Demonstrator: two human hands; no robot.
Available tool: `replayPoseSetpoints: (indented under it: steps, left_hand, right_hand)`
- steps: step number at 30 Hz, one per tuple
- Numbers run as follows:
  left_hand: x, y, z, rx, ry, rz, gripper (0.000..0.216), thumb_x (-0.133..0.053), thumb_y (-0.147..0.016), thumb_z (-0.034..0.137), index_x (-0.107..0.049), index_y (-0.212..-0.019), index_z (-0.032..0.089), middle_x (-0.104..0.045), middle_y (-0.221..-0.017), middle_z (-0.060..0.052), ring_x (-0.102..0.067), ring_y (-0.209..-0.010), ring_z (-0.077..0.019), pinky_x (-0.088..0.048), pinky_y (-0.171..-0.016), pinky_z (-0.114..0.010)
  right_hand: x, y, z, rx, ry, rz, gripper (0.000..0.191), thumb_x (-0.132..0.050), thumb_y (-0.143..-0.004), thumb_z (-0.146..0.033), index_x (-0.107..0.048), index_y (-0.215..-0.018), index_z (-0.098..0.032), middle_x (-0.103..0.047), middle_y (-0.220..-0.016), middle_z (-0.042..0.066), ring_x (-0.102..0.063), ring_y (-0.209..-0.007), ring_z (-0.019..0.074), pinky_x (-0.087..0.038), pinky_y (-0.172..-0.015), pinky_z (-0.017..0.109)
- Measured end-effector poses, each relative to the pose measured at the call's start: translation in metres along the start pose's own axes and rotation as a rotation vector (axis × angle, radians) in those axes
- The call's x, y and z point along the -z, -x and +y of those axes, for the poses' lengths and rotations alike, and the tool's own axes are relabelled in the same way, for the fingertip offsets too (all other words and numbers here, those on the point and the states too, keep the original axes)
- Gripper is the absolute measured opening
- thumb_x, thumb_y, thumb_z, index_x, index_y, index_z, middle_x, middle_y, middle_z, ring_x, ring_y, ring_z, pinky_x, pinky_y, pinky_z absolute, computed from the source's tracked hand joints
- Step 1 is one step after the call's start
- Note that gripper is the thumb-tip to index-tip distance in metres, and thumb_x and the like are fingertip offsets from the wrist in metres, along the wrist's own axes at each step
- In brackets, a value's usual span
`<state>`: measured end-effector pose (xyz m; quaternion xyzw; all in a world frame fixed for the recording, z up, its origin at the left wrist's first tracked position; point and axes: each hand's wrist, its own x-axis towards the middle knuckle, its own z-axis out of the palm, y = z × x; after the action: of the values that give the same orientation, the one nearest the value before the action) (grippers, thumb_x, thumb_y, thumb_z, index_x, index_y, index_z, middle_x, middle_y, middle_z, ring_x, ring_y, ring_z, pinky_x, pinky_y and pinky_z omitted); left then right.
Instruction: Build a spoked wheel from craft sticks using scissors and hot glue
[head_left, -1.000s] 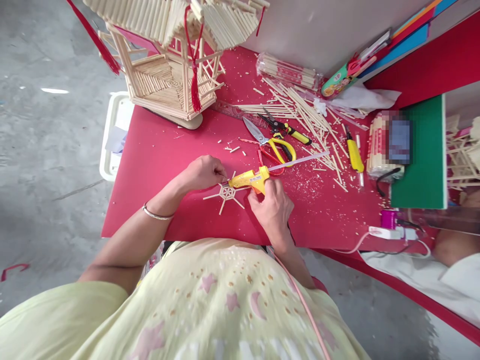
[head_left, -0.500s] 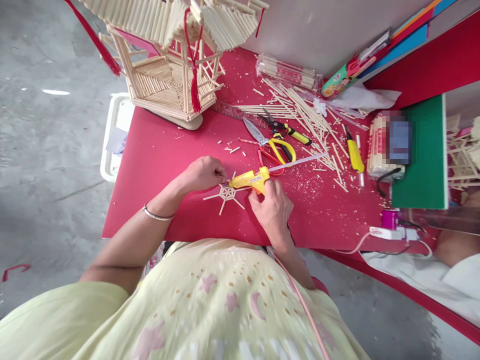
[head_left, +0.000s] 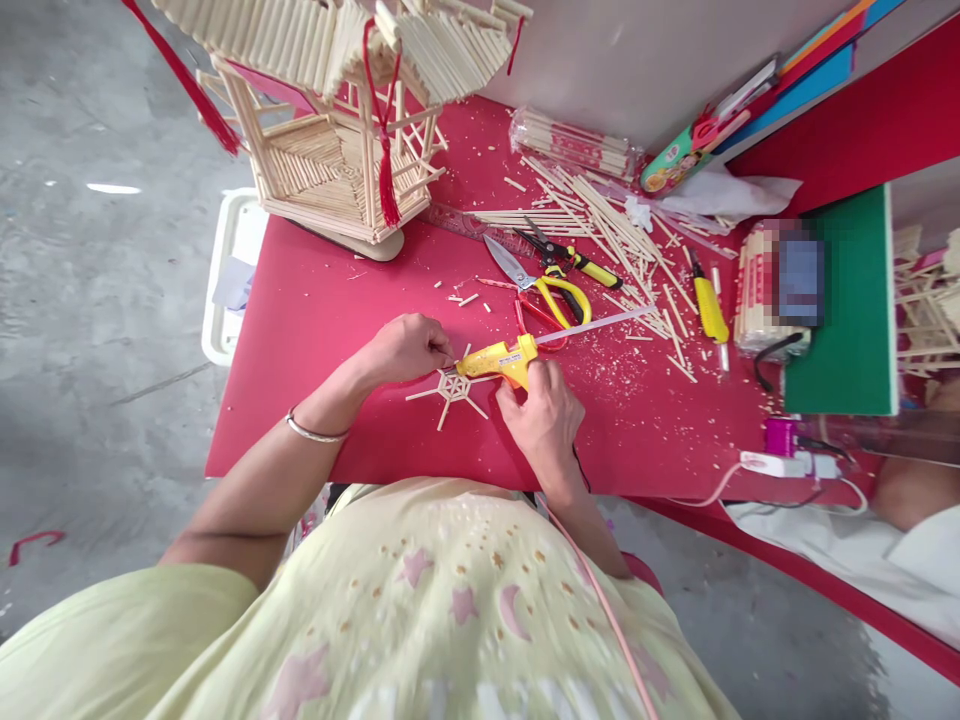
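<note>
A small star-shaped web of thin wooden sticks lies on the red table. My left hand is closed, its fingertips pinching or pressing the web's upper edge. My right hand is wrapped round the handle of a yellow glue gun, whose nozzle points left and touches the web. A clear glue stick juts from the gun's back toward the right.
A tall stick pavilion with red tassels stands at the back left. Scissors, pliers, a yellow cutter and several loose sticks lie behind the hands. A green board and a power strip sit right. A white tray hangs off the left edge.
</note>
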<state>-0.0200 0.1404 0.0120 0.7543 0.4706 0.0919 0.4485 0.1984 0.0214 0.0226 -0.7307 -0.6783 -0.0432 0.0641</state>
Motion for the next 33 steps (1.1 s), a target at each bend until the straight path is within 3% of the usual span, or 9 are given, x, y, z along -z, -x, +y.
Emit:
replayPoseSetpoints:
  steps: [33]
  left_hand:
    - [-0.0004,0.0003,0.0025,0.022,-0.044,0.013,0.028,-0.060,-0.072,0.028,-0.084,-0.083,0.018,-0.077,-0.081,-0.002,-0.067,-0.075,-0.0170,-0.049,-0.068,-0.023]
  right_hand:
    - [-0.0009,0.0006,0.0006,-0.002,-0.030,0.003,0.027,-0.055,-0.093,-0.040,-0.064,-0.107,-0.018,-0.064,-0.094,0.006,-0.059,-0.077,0.0186,-0.031,-0.060,0.030]
